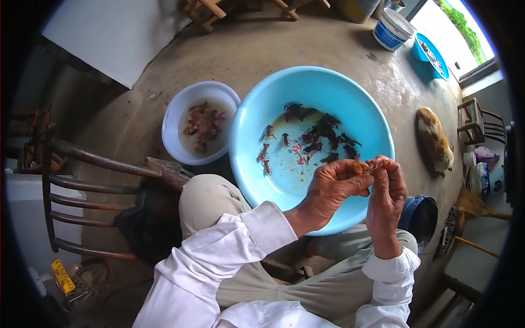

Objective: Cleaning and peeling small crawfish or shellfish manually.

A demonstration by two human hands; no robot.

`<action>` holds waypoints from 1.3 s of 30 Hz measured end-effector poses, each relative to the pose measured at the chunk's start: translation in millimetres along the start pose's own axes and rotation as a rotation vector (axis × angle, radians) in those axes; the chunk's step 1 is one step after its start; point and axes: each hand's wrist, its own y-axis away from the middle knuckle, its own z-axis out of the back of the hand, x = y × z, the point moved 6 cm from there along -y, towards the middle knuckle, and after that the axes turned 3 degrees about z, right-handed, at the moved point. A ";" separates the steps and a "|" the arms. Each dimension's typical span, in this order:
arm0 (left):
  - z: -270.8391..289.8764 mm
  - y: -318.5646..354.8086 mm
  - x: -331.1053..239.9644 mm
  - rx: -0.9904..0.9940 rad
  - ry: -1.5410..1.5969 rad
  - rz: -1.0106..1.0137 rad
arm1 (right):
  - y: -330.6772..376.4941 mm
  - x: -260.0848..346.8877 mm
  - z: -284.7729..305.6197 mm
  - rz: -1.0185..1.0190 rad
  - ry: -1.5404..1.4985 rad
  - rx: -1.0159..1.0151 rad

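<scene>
Seen from above: holding small orange-brown crayfish piece [359, 165], pinched between fingertips of left hand [331, 185] and right hand [387, 191], fingers of both curled closed, above lower right part of large light-blue basin [350, 98]. Scattered across basin's bottom, in shallow murky water: dark crayfish [327, 129]. Just left of it: smaller pale-lavender basin [171, 124] with reddish pieces [203, 123] in cloudy water. Farther right, lying on floor [402, 90]: orange-and-white furry animal [435, 139].
</scene>
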 end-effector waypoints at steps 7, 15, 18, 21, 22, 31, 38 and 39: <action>-12.0 7.2 -8.9 0.017 -0.128 -0.076 | 4.0 -5.3 -6.7 -0.094 -0.052 -0.082; -9.5 4.5 -13.1 0.090 -0.219 -0.140 | -1.8 5.0 -7.7 -0.035 -0.023 0.040; -16.8 5.0 -21.2 0.227 -0.297 -0.031 | -2.4 10.5 -2.3 -0.050 -0.053 0.077; -24.3 7.8 -17.8 0.278 -0.212 0.139 | -1.9 15.4 3.6 -0.151 -0.086 0.141; -27.3 8.6 -17.7 0.310 -0.171 0.176 | -2.9 20.8 6.5 -0.149 -0.082 0.127; -35.6 16.8 -13.2 0.376 -0.251 0.219 | -17.7 37.2 59.8 -0.064 -0.091 -0.107; -30.1 13.6 -25.7 0.220 -0.442 0.071 | 45.3 64.7 221.4 0.181 1.120 -0.299; -33.1 13.5 -27.1 0.233 -0.565 0.052 | 62.7 55.0 258.6 0.079 1.190 -0.328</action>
